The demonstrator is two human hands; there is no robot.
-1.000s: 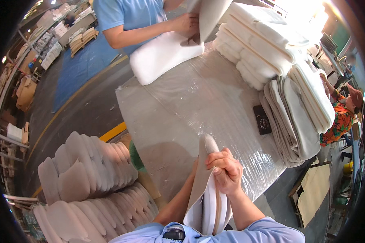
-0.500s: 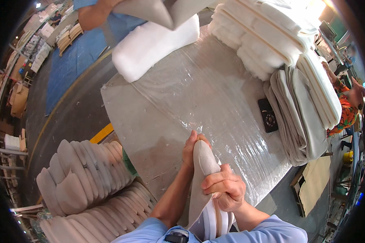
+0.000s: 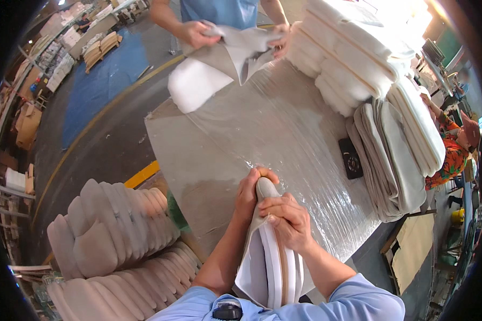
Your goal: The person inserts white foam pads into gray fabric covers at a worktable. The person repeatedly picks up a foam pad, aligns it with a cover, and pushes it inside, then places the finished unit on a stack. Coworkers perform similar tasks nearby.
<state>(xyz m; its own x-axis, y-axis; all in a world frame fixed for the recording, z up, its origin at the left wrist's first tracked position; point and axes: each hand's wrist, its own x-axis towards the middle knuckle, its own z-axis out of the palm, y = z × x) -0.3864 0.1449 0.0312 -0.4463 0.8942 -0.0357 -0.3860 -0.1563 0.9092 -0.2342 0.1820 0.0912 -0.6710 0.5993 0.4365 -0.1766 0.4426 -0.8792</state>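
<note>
Padded piece pinched in both hands over plastic-wrapped desk.

The cushion piece (image 3: 270, 251), beige cover over white foam, is held upright on edge against the body, apparently so the cover can be drawn over its top end. Left hand (image 3: 247, 193) is closed on the left of the tip; right hand (image 3: 286, 219) is clamped across the right side, fingers curled tight on fabric. The desk (image 3: 214, 155) lies just beyond. Stacked finished pads (image 3: 107, 224) are kept at the left. Compared with half a second earlier, both hands are set higher, nearer the tip; the co-worker's fabric (image 3: 241, 45) is now spread open.
</note>
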